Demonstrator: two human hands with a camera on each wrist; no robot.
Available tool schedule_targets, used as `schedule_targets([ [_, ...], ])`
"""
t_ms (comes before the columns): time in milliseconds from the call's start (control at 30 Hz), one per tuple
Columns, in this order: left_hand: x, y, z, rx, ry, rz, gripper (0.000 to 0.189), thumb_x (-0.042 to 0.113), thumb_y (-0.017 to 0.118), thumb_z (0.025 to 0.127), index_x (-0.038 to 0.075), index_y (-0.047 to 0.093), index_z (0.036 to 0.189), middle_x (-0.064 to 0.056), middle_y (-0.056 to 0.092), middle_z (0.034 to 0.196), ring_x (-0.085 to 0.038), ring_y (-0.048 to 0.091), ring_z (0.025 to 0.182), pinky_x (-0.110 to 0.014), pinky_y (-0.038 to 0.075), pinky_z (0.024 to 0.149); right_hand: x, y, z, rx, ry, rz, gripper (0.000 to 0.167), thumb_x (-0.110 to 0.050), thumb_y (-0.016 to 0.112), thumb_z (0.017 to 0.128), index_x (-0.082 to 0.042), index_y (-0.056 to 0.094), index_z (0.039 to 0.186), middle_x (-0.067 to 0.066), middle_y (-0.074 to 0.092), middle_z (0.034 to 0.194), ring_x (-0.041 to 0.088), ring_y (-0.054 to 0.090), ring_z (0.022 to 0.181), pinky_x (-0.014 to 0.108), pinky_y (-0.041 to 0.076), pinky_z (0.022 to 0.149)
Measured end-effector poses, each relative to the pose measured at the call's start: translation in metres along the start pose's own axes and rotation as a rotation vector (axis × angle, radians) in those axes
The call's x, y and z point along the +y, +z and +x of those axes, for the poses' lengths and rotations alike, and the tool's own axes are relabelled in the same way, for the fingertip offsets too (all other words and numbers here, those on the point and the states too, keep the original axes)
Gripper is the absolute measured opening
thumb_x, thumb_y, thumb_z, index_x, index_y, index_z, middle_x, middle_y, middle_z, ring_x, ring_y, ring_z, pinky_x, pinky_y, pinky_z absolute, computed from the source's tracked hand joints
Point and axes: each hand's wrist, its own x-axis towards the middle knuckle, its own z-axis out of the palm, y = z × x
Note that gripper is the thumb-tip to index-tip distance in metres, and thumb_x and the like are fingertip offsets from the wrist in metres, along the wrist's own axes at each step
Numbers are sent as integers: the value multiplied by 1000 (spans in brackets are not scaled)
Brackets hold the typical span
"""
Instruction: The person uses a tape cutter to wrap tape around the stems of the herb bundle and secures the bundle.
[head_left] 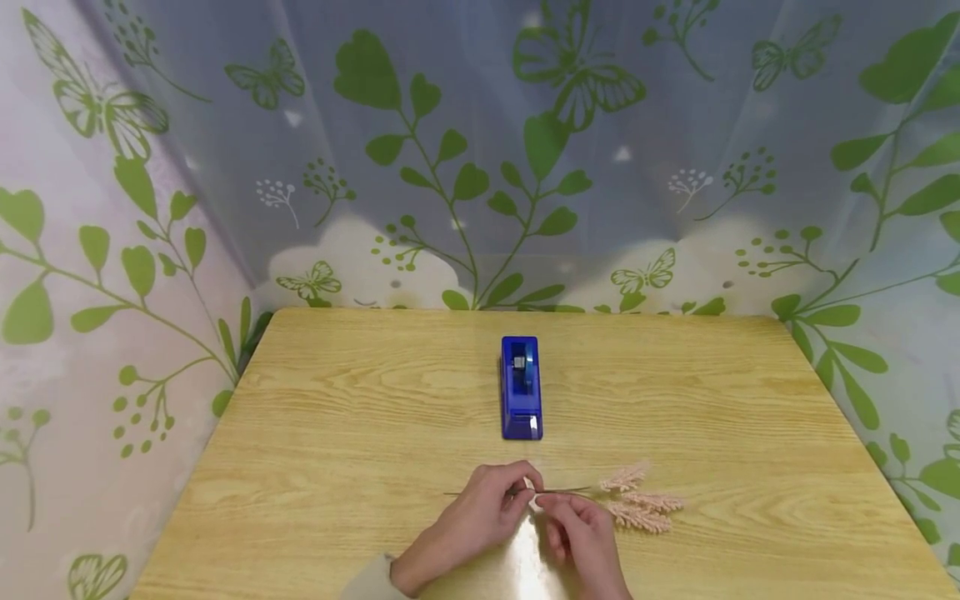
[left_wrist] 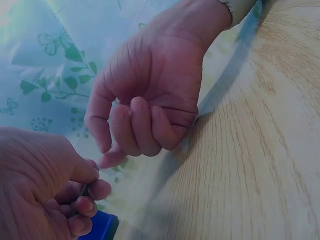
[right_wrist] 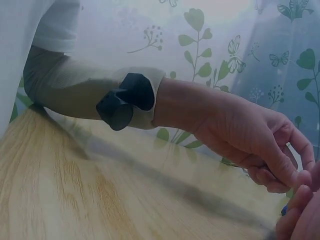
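Several thin dark stems (head_left: 567, 490) of artificial pink flower sprigs (head_left: 642, 510) lie across both hands, the fluffy heads pointing right. My left hand (head_left: 489, 507) pinches the stems between thumb and fingers; in the left wrist view a short dark length of stem (left_wrist: 85, 189) shows between its fingertips. Close beside it, my right hand (head_left: 583, 533) has its thumb and index tips together at the stems. A small pale strip (head_left: 535, 504), looking like clear tape, shows at these fingertips. The right hand's other fingers (left_wrist: 142, 127) are curled in.
Beyond the hands, a blue tape dispenser (head_left: 521, 408) stands on the wooden table (head_left: 360, 417). A patterned curtain (head_left: 450, 125) with green leaves and butterflies surrounds the table's back and sides. A black device (right_wrist: 127, 100) is strapped to the left forearm.
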Motion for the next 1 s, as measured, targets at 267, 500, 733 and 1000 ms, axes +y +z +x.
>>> schedule_targets([
  [267,-1,0,0,-3,3,-4,17,-3,65,97,12,71,100,14,54,68,6,39,56,-12,35,49,6,0,-1,-93,3,179,14,0,59,95,-6,71,96,-8,54,60,2,42,49,18,36,49],
  [500,0,-1,0,13,28,10,14,-2,67,97,11,72,101,14,52,67,7,38,57,-10,33,51,5,-5,2,-176,29,261,17,2,54,96,-8,67,100,-11,56,64,1,42,51,18,35,51],
  [733,0,-2,0,4,23,-1,16,-3,67,96,11,72,103,12,56,69,7,38,56,-11,33,50,7,-14,9,-434,69,404,26,1,42,102,-12,63,112,-10,62,69,5,42,54,22,33,54],
  [1000,0,-2,0,-19,28,-6,18,-5,66,96,10,70,104,8,64,73,6,46,60,-11,42,53,-9,-10,0,-446,-153,-170,13,6,53,97,8,65,98,-8,60,70,1,49,55,16,42,49],
])
